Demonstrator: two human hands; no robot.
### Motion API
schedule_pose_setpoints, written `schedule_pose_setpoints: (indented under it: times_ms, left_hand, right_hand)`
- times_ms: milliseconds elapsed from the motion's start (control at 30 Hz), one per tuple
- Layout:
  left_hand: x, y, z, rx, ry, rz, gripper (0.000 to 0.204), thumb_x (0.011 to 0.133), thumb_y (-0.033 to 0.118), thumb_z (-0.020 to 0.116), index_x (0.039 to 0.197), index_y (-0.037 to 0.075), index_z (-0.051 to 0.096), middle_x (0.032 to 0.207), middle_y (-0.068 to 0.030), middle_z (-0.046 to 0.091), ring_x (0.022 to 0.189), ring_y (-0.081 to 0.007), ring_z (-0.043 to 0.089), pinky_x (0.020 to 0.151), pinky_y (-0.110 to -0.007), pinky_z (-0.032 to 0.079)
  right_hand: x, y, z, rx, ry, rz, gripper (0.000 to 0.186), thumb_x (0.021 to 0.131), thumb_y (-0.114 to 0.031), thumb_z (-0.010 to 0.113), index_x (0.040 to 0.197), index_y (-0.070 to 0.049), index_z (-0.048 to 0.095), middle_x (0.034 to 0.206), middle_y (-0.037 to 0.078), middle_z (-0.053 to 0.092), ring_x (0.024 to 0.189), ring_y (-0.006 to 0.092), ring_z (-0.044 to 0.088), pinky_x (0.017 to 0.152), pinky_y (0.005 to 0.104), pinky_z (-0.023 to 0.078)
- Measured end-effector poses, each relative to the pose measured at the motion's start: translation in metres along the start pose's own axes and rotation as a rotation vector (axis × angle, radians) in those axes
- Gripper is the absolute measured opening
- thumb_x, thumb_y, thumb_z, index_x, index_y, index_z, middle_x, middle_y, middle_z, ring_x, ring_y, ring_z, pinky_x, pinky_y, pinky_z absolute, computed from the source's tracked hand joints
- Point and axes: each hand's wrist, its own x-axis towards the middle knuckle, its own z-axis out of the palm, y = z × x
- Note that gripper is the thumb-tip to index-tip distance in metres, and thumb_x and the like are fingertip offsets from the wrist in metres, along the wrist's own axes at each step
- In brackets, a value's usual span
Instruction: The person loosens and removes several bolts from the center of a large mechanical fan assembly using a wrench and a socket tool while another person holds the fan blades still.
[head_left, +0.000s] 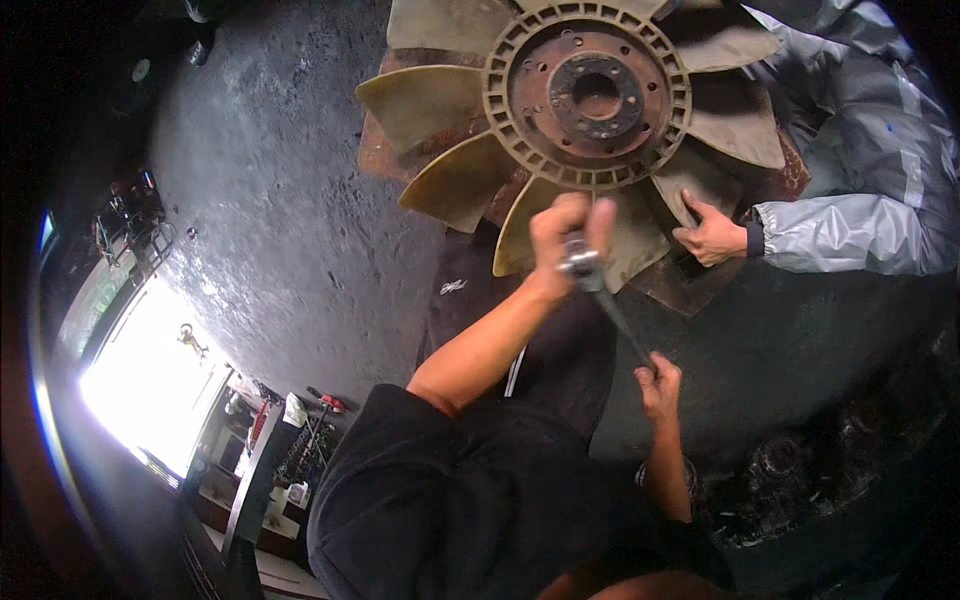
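Grey metal is gleaming on a long tool slanting from the left hand, gripping its head, to the right hand, clasping its handle end. Beyond both, a yellowed fan is lying.

Glaring opening left; dim floor right; edges bowed.

small white script-style mark on the dark trousers, too small to make out. no readable text, numbers or signs on anything else.
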Motion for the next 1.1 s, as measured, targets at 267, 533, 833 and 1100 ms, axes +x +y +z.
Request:
schedule_pose_setpoints:
  times_ms: [267, 533, 833, 1100]
  left_hand:
    - [0.05, -0.035, -0.087, -0.312, 0.167, -0.169, 0.021, 0.095, 0.014, 0.048, 0.08, 0.0, 0.053, 0.074, -0.003, 0.053, 0.068, -0.009, 0.046, 0.062, -0.025, 0.04]
    - [0.114, -0.074, -0.118, 0.002, -0.167, -0.27, 0.028, 0.098, 0.026, 0.051, 0.093, 0.0, 0.06, 0.079, -0.0049, 0.059, 0.076, -0.0115, 0.051, 0.071, -0.027, 0.043]
    - [0.123, -0.067, -0.128, -0.101, -0.234, -0.194, 0.017, 0.089, 0.014, 0.062, 0.081, -0.001, 0.057, 0.074, -0.0176, 0.056, 0.066, -0.031, 0.056, 0.062, -0.037, 0.045]
    - [0.138, -0.076, -0.12, -0.147, -0.339, -0.031, 0.022, 0.09, 0.015, 0.063, 0.076, -0.001, 0.057, 0.067, -0.0172, 0.054, 0.058, -0.0309, 0.054, 0.057, -0.036, 0.044]
  right_hand:
    - [0.006, -0.104, 0.084, -0.203, -0.03, 0.078, 0.032, 0.085, -0.032, 0.067, 0.081, -0.001, 0.058, 0.063, 0.014, 0.056, 0.056, 0.0279, 0.058, 0.052, 0.0371, 0.044]
    - [0.022, -0.16, 0.181, -0.12, 0.205, 0.185, 0.028, 0.086, -0.027, 0.065, 0.083, 0.0, 0.055, 0.066, 0.014, 0.054, 0.056, 0.03, 0.056, 0.054, 0.0369, 0.043]
    - [-0.001, -0.181, 0.223, -0.154, 0.278, 0.277, 0.03, 0.089, -0.027, 0.064, 0.092, 0.001, 0.056, 0.062, 0.015, 0.053, 0.051, 0.0283, 0.054, 0.051, 0.0377, 0.043]
    - [0.001, -0.186, 0.235, -0.021, 0.361, 0.281, 0.037, 0.09, -0.032, 0.063, 0.097, 0.004, 0.055, 0.061, 0.014, 0.05, 0.049, 0.0204, 0.049, 0.048, 0.035, 0.04]
